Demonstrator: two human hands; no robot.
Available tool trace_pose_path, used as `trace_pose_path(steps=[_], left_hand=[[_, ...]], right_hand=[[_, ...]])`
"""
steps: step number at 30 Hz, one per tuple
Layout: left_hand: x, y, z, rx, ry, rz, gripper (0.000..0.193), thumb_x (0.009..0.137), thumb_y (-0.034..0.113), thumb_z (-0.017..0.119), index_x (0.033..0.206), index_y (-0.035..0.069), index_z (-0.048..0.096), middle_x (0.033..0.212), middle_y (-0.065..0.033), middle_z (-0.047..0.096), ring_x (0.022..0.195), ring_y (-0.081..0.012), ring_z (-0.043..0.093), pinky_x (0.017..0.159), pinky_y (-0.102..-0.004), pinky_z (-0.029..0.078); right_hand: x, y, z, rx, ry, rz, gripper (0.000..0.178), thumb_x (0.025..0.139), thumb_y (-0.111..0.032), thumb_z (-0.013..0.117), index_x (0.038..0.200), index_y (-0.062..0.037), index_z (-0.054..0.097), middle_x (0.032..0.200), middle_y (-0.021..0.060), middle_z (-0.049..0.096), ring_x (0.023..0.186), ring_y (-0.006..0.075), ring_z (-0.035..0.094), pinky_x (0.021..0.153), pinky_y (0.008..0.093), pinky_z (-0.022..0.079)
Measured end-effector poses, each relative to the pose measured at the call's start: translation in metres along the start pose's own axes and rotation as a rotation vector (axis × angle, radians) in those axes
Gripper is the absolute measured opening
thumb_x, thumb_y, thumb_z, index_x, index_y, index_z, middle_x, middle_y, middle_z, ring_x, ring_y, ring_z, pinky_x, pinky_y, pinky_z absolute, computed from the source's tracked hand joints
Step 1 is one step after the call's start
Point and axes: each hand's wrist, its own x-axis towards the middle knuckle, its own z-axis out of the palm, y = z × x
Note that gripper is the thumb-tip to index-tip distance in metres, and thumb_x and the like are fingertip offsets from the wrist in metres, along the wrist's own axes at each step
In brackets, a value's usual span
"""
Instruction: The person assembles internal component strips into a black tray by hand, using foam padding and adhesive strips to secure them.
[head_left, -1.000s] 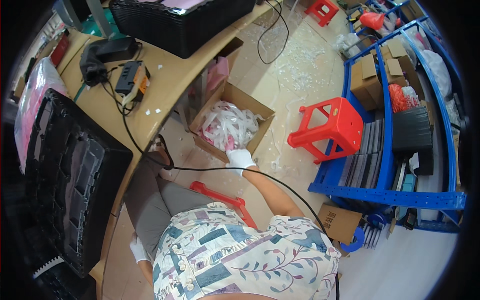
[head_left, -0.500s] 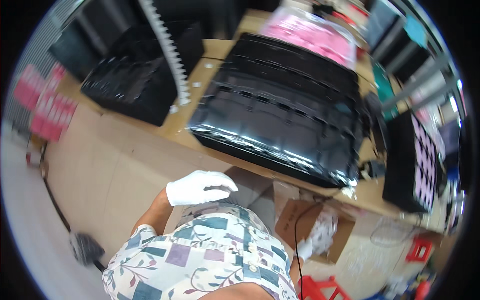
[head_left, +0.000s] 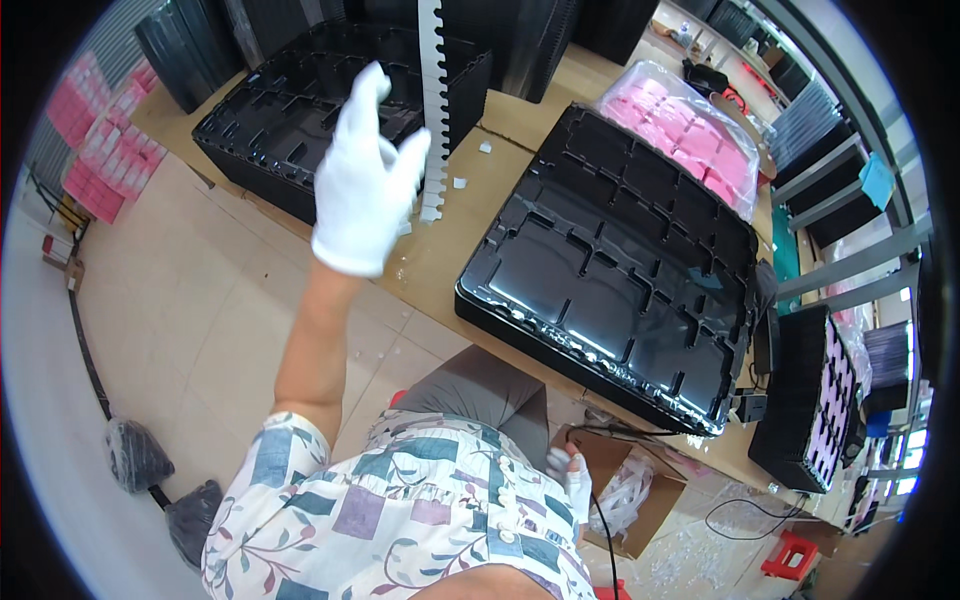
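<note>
My left hand (head_left: 362, 190), in a white glove, is raised over the left part of the bench with its fingers apart and nothing seen in them. Beside its thumb stretches a long white strip with a toothed edge (head_left: 433, 110); I cannot tell if they touch. Behind the hand lies a stack of black moulded plastic trays (head_left: 270, 125). A second stack of black trays (head_left: 600, 270) sits right of the strip. Down by my right side, my right hand (head_left: 574, 480) is gloved with bare fingertips. Its fingers are curled, and what they hold is unclear.
Pink pieces in a clear bag (head_left: 680, 125) lie behind the right stack. Under the bench stands a cardboard box (head_left: 655, 510) with clear plastic inside; a black cable (head_left: 608, 530) hangs beside it. A red stool (head_left: 790, 555) is on the floor. Pink packs (head_left: 110, 170) are stacked far left.
My left hand has risen from in front of my body to beside the toothed strip. My right hand has come up slightly. The view has shifted, and the strip now stands more upright.
</note>
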Motion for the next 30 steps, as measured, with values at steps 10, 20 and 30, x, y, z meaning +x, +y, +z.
trace_pose_path(steps=[10,20,30], left_hand=[[0.091,-0.026,0.014,-0.361,-0.631,-0.120,0.023,0.080,0.025,0.076,0.090,0.005,0.070,0.073,0.0030,0.059,0.056,-0.0038,0.043,0.048,-0.0215,0.031],[-0.051,0.049,-0.046,-0.819,-0.584,-0.213,0.017,0.091,0.017,0.068,0.087,0.000,0.070,0.067,-0.0030,0.065,0.047,-0.0026,0.049,0.040,-0.0178,0.033],[-0.062,0.041,-0.027,-0.996,-0.666,-0.238,0.040,0.086,0.020,0.072,0.121,0.003,0.061,0.092,0.0012,0.064,0.079,-0.0053,0.060,0.064,-0.0175,0.045]], right_hand=[[0.002,-0.205,0.078,0.170,-1.063,-0.699,0.058,0.080,-0.035,0.075,0.117,0.0076,0.062,0.105,0.0197,0.067,0.098,0.0279,0.065,0.088,0.0375,0.049],[-0.007,-0.233,0.173,-0.404,-0.655,-1.211,0.102,0.072,-0.047,0.081,0.144,0.0048,0.031,0.138,0.0218,0.047,0.124,0.0322,0.051,0.102,0.0356,0.040],[-0.006,-0.213,0.171,0.117,-0.737,-0.404,0.020,0.087,-0.006,0.066,0.105,0.0038,0.064,0.083,0.0056,0.067,0.067,0.0080,0.062,0.060,0.0205,0.050]])
